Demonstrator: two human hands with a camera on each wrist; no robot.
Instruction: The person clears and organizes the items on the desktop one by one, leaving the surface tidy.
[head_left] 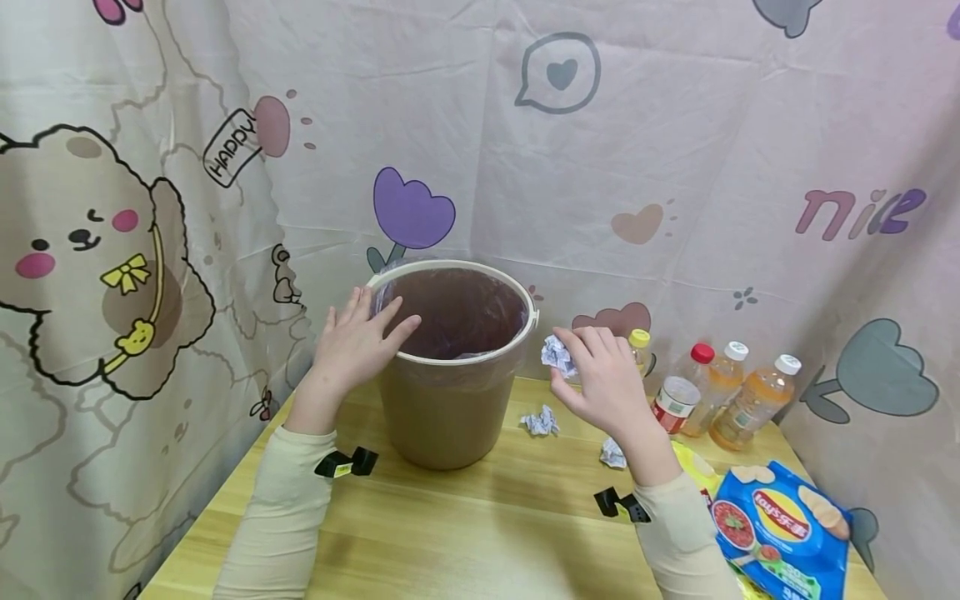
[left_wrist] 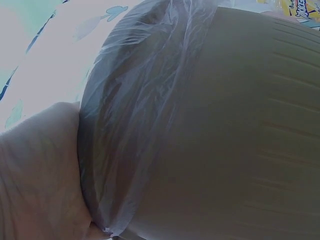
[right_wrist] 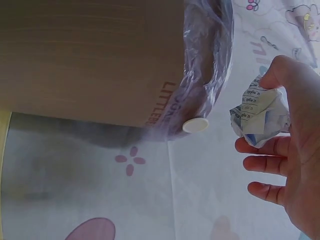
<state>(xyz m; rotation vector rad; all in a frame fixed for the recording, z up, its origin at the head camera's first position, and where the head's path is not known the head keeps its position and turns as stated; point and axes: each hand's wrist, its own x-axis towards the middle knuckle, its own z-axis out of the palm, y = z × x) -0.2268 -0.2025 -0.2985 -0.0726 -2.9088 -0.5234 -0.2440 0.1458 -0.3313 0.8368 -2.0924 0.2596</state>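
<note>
A brown trash bin (head_left: 450, 408) with a cream rim and a clear plastic liner (left_wrist: 135, 110) stands on the table. My left hand (head_left: 358, 337) lies at the bin's left rim, fingers spread and reaching over the edge. To the right of the bin, my right hand (head_left: 603, 375) pinches a crumpled paper ball (right_wrist: 260, 112) between thumb and fingers, with printed text showing on it. Below that hand, a second paper ball (head_left: 540, 422) lies on the table, and a third paper ball (head_left: 612, 453) is partly hidden by the right wrist.
Several bottles stand at the back right, among them one with a red cap (head_left: 702, 353) and one with orange liquid (head_left: 753, 404). A blue chip bag (head_left: 783, 529) lies over a yellow packet (head_left: 693, 467) at the right. A printed curtain (head_left: 450, 125) hangs behind the wooden table (head_left: 450, 533).
</note>
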